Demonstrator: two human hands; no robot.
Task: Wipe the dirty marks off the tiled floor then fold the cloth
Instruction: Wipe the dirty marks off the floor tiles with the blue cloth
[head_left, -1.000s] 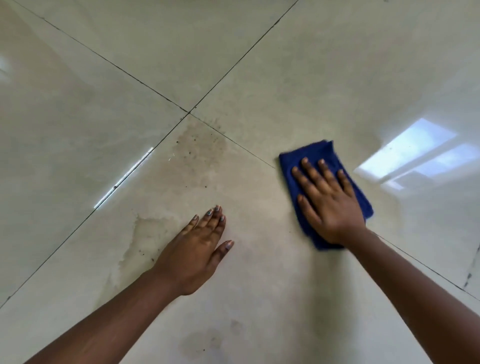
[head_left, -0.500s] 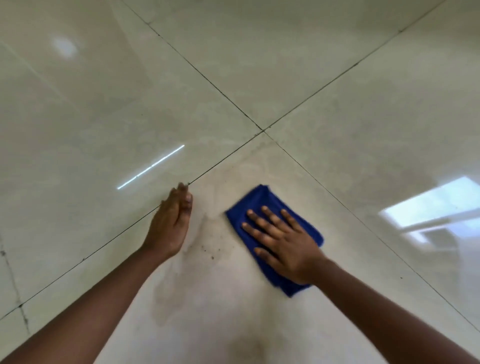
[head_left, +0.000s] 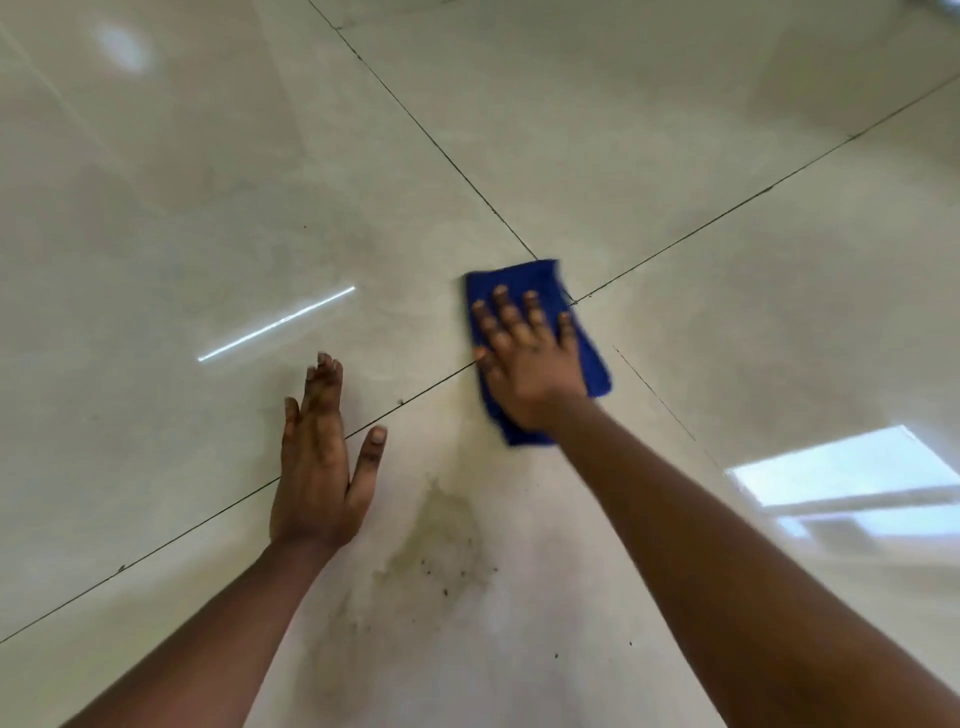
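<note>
A folded blue cloth (head_left: 595, 364) lies on the glossy cream tiled floor (head_left: 675, 156), right at the corner where four tiles meet. My right hand (head_left: 527, 358) presses flat on the cloth with its fingers spread. My left hand (head_left: 322, 462) rests flat on the floor to the left, across a grout line, holding nothing. A brownish dirty mark (head_left: 441, 540) with dark specks sits on the near tile, between my two forearms and below the cloth.
Dark grout lines (head_left: 415, 124) cross the floor diagonally. A bright window reflection (head_left: 841, 467) shows at the right and a thin light streak (head_left: 275, 325) at the left.
My right hand has slid the cloth forward, away from me, up to the tile corner. The stained patch now lies uncovered behind it. My left hand stays flat on the floor.
</note>
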